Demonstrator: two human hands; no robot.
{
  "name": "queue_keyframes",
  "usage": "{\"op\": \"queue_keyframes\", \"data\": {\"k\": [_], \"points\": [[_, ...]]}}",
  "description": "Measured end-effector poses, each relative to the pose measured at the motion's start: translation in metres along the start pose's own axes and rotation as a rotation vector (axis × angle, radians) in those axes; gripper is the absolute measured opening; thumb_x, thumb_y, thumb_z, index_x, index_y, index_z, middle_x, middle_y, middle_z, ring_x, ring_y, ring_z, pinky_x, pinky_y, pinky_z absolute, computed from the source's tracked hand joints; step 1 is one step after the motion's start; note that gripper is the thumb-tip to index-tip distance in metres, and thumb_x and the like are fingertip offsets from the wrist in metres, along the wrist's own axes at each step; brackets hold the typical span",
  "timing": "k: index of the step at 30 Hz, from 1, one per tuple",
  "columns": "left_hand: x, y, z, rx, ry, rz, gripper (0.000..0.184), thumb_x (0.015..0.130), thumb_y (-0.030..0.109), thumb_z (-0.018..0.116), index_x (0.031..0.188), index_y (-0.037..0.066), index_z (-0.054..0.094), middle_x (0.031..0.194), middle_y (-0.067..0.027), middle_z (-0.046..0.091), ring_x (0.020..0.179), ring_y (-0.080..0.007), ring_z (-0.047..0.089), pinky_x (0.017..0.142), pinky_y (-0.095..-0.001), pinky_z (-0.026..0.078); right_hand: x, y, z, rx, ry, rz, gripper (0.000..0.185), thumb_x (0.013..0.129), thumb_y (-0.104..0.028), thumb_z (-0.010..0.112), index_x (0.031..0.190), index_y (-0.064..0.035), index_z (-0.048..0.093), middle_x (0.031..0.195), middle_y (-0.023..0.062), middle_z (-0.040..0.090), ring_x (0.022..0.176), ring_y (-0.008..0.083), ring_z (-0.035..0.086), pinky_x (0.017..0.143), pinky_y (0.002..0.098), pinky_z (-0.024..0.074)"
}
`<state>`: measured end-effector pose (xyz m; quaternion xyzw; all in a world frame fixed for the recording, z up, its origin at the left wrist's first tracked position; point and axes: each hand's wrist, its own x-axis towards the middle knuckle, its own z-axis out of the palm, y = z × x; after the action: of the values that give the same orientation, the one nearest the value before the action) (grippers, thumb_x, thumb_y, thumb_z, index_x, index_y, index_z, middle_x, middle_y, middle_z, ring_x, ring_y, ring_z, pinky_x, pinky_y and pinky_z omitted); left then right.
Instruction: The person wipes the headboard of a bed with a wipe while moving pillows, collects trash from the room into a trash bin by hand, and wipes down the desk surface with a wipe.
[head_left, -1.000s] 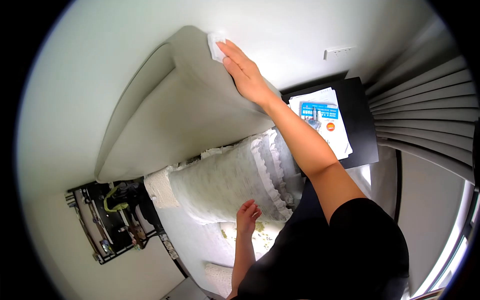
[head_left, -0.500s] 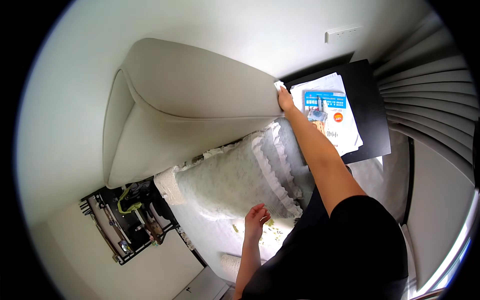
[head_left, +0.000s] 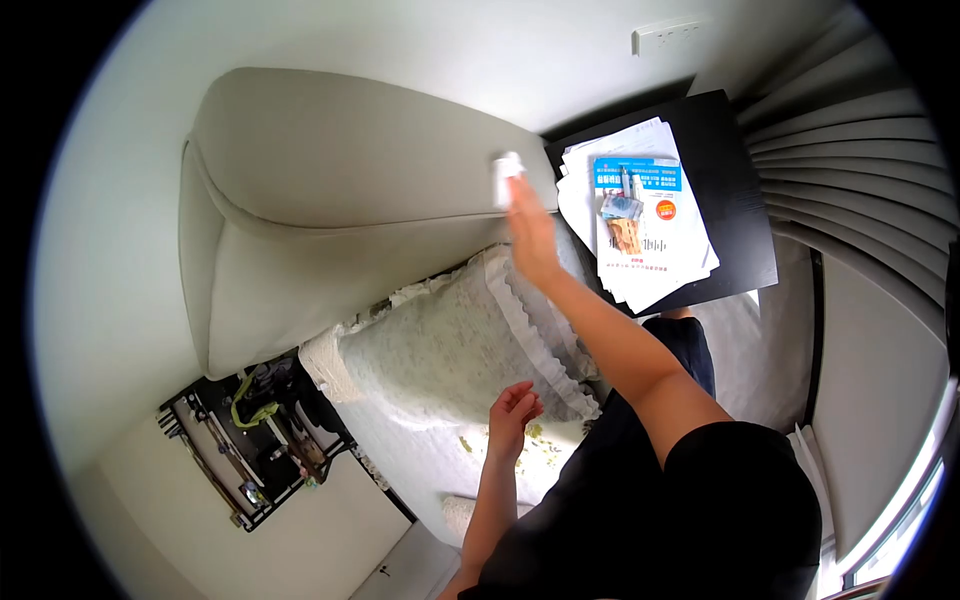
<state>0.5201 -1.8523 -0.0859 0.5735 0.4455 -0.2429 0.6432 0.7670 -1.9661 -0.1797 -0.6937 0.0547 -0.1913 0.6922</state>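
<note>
My right hand [head_left: 530, 228], blurred by motion, is closed on a white cloth [head_left: 508, 178]. It presses the cloth to the top of the beige padded headboard [head_left: 360, 150], near the end beside the black bedside table. My left hand [head_left: 513, 413] hangs above the bed with loosely bent fingers and holds nothing. Below and around it lie a pale grey-green pillow [head_left: 440, 345] with white ruffles and a bedsheet with a leaf print [head_left: 540, 450].
Beside the headboard stands the black bedside table [head_left: 735, 200] with papers, a blue-and-white book [head_left: 640, 240] and pens. A socket strip [head_left: 668, 38] is on the wall. Grey curtains [head_left: 850, 170] hang at the right. A black rack [head_left: 250, 440] with items stands at lower left.
My right hand has moved left along the headboard with the white cloth, away from the bedside table. My left hand has hardly moved. The view has shifted slightly.
</note>
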Motion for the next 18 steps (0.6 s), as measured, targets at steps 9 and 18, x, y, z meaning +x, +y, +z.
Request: {"op": "queue_keyframes", "data": {"k": [9,18], "points": [[-0.007,-0.016,0.003,0.009,-0.030,0.036,0.026,0.085,0.006,0.058,0.110,0.002,0.054,0.091,-0.0036,0.058,0.080,-0.0129,0.058,0.074,-0.0270,0.049,-0.018,0.106,-0.003,-0.399,-0.092,0.763,0.034,0.081,-0.003,0.047,0.114,0.0030,0.055,0.100,0.0255,0.059,0.092,0.0369,0.060,0.078,0.0416,0.0475],[-0.038,-0.038,-0.010,-0.177,-0.011,0.214,0.026,0.085,0.008,0.059,0.110,0.002,0.055,0.090,-0.0026,0.058,0.077,-0.0111,0.057,0.072,-0.0249,0.049,0.031,-0.005,0.007,0.773,0.319,1.267,0.025,0.086,0.010,0.038,0.108,0.0067,0.050,0.108,0.0170,0.051,0.094,0.0265,0.055,0.078,0.0320,0.0569]]}}
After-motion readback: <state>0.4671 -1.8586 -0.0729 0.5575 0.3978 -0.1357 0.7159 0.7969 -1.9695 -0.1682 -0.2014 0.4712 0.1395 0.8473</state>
